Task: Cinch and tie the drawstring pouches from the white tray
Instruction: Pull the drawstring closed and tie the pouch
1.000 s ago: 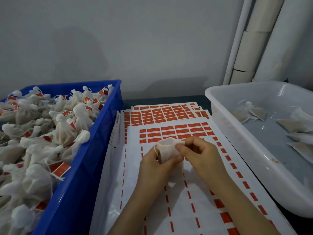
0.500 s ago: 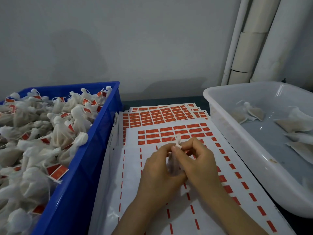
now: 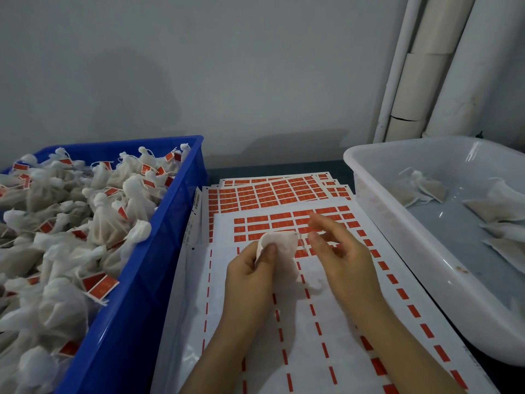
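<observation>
Head view, question from A: what's on the far left?

B: a blue plastic crate (image 3: 127,322), heaped with tied-off white mesh pouches with little red tags (image 3: 108,223).

A: and the middle of the worktop (image 3: 284,166)?

B: overlapping white backing sheets with rows of red rectangular stickers (image 3: 272,194). Most of the rows nearer the camera are peeled down to thin red strips. Both hands are over those sheets.

A: so where's the pouch being worked on?

B: the small white fabric drawstring pouch (image 3: 279,245) is in the left hand (image 3: 250,277). The thumb pinches it against the curled fingers, so that grip is closed on the pouch, held above the sheets.

A: and the right hand?

B: the right hand (image 3: 346,265) is just beside the pouch's right corner. Thumb and forefinger are apart, the other fingers are loosely curled, and the tips are blurry. A thin string shows at that corner, but I honestly can't tell whether the right grip has it.

A: and the far right?

B: a white translucent plastic tray (image 3: 377,194) with a few flat, untied beige pouches (image 3: 426,189) lying in it. Behind it, white pipes (image 3: 420,81) run up the grey wall.
</observation>
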### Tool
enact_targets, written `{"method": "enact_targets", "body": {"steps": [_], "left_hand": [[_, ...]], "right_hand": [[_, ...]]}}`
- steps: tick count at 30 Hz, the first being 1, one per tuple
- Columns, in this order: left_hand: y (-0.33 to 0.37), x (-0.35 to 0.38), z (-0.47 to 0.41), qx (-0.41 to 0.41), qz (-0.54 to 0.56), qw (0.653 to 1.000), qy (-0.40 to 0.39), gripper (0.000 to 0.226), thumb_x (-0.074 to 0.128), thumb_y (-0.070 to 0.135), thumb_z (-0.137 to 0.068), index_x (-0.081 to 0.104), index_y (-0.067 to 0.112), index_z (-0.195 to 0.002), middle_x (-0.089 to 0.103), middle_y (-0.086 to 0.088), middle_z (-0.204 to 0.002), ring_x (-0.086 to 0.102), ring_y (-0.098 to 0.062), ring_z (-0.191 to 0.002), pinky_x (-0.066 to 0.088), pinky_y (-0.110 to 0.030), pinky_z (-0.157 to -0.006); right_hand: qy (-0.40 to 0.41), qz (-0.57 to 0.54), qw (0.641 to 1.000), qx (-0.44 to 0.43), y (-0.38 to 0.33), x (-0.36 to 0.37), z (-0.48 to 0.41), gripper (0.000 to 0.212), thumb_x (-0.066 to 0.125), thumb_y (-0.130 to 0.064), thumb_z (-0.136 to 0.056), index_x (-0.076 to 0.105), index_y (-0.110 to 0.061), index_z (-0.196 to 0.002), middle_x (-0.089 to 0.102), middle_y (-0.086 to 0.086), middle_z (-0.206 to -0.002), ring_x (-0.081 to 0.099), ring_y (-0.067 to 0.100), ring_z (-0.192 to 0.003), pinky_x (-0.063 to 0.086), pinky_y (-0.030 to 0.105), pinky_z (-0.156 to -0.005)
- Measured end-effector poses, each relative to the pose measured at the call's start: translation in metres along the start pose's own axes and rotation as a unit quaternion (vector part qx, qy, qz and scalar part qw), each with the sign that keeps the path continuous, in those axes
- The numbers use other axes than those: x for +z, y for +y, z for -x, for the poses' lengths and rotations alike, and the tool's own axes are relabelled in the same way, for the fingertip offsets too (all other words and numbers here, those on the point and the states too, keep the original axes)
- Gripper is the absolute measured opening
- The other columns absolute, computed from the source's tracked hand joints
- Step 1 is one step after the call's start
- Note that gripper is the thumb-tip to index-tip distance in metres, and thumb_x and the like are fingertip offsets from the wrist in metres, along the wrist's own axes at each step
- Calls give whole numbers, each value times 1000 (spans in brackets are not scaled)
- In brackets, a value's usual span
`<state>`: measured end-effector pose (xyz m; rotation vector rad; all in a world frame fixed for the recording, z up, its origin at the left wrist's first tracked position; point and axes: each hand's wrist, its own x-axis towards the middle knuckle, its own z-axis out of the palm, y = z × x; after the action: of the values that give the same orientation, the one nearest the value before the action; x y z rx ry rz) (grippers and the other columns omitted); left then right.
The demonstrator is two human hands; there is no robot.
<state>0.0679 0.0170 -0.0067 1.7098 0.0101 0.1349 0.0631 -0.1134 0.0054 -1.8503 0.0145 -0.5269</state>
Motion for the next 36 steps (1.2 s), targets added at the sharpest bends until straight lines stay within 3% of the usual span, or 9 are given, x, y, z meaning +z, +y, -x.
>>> {"method": "enact_targets", "body": {"steps": [4, 9, 16, 21, 23, 25, 31, 34, 36], "left_hand": [[2, 0, 1, 4, 10, 1000, 3, 14, 52, 39, -89, 64, 32, -88, 64, 23, -78, 57, 15, -82, 40, 0, -49], [5, 0, 2, -5, 25, 1000, -9, 4, 58, 37, -87, 61, 38, -89, 64, 31, -79, 55, 17, -83, 41, 0, -50], [8, 0, 3, 31, 14, 999, -17, 26, 76, 38, -72, 65, 40, -96, 58, 42, -92, 53, 20, -92, 45, -2, -55], [10, 0, 4, 50, 4, 999, -11, 18, 76, 38, -70, 65, 39, -84, 62, 38, -84, 57, 14, -87, 44, -2, -54], [10, -1, 4, 52, 5, 999, 2, 12, 74, 38, -70, 65, 38, -79, 62, 39, -81, 57, 15, -86, 42, -1, -53], [9, -3, 4, 48, -2, 999, 10, 10, 74, 33, -75, 65, 37, -76, 59, 42, -78, 54, 19, -86, 40, 1, -52], [7, -1, 3, 44, -1, 999, 5, 12, 71, 25, -81, 67, 33, -74, 65, 30, -79, 57, 12, -84, 40, 1, -51], [9, 0, 4, 36, -5, 999, -10, 9, 74, 30, -78, 67, 35, -75, 61, 39, -80, 53, 19, -86, 39, 2, -50], [10, 0, 6, 39, -25, 999, -18, 8, 75, 37, -75, 66, 38, -75, 59, 43, -82, 52, 20, -88, 42, 1, -50]], "right_hand": [[-35, 17, 999, 7, 0, 2, 2, 18, 50, -54, -71, 52, -51, -88, 51, -37, -94, 55, -8, -87, 38, 2, -65], [-35, 34, 999, 9, 3, 0, 4, 6, 60, -42, -79, 55, -44, -80, 57, -31, -87, 58, -3, -83, 38, 2, -62], [-46, 30, 998, -7, 2, 2, 7, 12, 62, -35, -82, 55, -44, -80, 58, -30, -84, 59, 0, -83, 41, 4, -63], [-44, 8, 999, -1, 0, 1, 7, 10, 63, -33, -81, 58, -41, -79, 61, -27, -82, 60, -1, -82, 45, 3, -63], [-38, -21, 999, 11, -1, 1, 7, 3, 62, -38, -78, 60, -39, -80, 64, -27, -80, 60, -4, -84, 45, 2, -63], [-36, -46, 998, 16, -2, 0, 7, 9, 59, -43, -74, 61, -37, -80, 65, -28, -81, 59, -7, -86, 45, 2, -64], [-20, -80, 995, 58, -3, 1, 6, 5, 61, -29, -84, 62, -32, -79, 65, -27, -78, 61, -5, -81, 45, 3, -59], [-4, -112, 989, 95, -4, 0, 5, 6, 60, -31, -84, 63, -30, -79, 67, -24, -75, 63, -2, -77, 48, 7, -58], [3, -150, 980, 132, -6, 0, 3, 9, 59, -29, -85, 65, -27, -79, 69, -15, -73, 67, 8, -74, 52, 15, -65]]}}
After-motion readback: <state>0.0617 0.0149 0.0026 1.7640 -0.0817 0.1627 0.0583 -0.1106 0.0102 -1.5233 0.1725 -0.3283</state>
